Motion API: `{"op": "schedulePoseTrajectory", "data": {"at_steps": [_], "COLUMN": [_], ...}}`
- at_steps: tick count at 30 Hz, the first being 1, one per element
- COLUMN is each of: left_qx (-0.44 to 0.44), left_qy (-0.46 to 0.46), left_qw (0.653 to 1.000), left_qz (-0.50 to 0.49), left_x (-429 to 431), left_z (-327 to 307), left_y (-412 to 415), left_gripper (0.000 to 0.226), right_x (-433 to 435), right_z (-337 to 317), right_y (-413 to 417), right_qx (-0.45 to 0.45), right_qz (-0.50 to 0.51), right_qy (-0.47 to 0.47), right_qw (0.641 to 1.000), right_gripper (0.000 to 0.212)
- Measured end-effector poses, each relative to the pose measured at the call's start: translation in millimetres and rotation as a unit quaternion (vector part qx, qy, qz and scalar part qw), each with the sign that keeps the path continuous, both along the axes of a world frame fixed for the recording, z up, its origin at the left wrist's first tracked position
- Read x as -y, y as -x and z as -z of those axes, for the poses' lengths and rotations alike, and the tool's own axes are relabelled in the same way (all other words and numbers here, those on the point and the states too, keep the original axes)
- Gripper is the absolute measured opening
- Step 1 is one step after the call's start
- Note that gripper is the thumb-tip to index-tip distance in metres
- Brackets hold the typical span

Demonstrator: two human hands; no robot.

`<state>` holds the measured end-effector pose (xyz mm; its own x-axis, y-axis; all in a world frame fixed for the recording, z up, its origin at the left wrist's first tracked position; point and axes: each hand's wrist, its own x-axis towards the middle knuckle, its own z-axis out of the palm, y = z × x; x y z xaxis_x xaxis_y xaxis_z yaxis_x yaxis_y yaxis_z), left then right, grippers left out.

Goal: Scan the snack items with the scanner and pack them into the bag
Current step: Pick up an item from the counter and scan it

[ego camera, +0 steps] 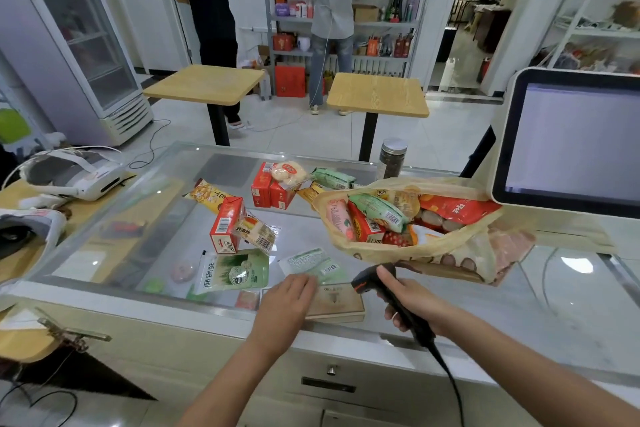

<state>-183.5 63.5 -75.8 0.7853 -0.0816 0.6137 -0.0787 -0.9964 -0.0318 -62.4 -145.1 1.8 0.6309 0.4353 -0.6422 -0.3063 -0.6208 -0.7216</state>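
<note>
right hand (412, 298) grips scanner (369, 279) | left hand (289, 298) flat on green packet (320, 263) | wooden box (341, 303) beside | bag (436, 247) behind

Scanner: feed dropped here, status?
Left hand rests on pale green barcode packet. Right hand grips black handheld scanner beside it, nothing between. Yellow plastic bag open, part-filled.

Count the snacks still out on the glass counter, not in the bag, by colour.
Red cartons: 3
Green packs: 3
Yellow packs: 2
Pale cracker packs: 2
Total: 10
</note>
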Motion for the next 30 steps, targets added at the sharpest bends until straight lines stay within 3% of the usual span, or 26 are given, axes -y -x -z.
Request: {"op": "schedulePoseTrajectory", "data": {"at_steps": [2,4,6,9,11,13,15,16,18,20,22,26,28,30], "left_qx": [0.048,0.083,0.125,0.17,0.175,0.167,0.154,0.146,0.117,0.062,-0.012,-0.114,-0.128,-0.095], "left_qy": [0.03,0.081,0.155,0.353,0.491,0.613,0.713,0.756,0.813,0.825,0.816,0.81,0.811,0.783], "left_qw": [0.998,0.991,0.974,0.905,0.832,0.747,0.66,0.617,0.557,0.554,0.569,0.555,0.555,0.591], "left_qz": [-0.035,-0.071,-0.113,-0.169,-0.189,-0.197,-0.179,-0.163,-0.124,-0.089,-0.102,-0.153,-0.135,-0.168], "left_x": [-6,-11,-14,-5,6,14,22,28,39,43,35,12,8,5], "left_z": [-18,-34,-48,-76,-92,-100,-102,-103,-106,-107,-101,-89,-85,-77], "left_y": [-2,-7,-12,-17,-22,-35,-51,-59,-72,-82,-96,-120,-131,-141], "left_gripper": [0.024,0.014,0.007,0.021,0.019,0.02,0.023,0.024,0.025,0.026,0.028,0.02,0.017,0.025], "right_x": [-2,-4,-4,-2,-3,-10,-18,-22,-22,-19,-15,-3,0,-3], "right_z": [9,16,17,14,6,-8,-29,-37,-49,-54,-55,-59,-57,-56], "right_y": [-1,-2,-1,0,0,-3,-10,-14,-24,-37,-48,-65,-76,-85], "right_qx": [0.043,0.156,0.292,0.465,0.521,0.458,0.258,0.147,0.009,-0.008,0.028,0.098,0.116,0.136], "right_qz": [0.004,-0.037,-0.082,-0.072,-0.036,0.028,0.091,0.113,0.134,0.185,0.26,0.295,0.297,0.29], "right_qy": [-0.004,0.055,0.16,0.256,0.155,-0.047,-0.209,-0.269,-0.328,-0.308,-0.248,-0.156,-0.125,-0.099], "right_qw": [0.999,0.985,0.939,0.844,0.838,0.887,0.939,0.945,0.935,0.933,0.933,0.938,0.94,0.942], "right_gripper": [0.063,0.07,0.077,0.062,0.054,0.058,0.07,0.073,0.055,0.032,0.025,0.015,0.019,0.018]}}
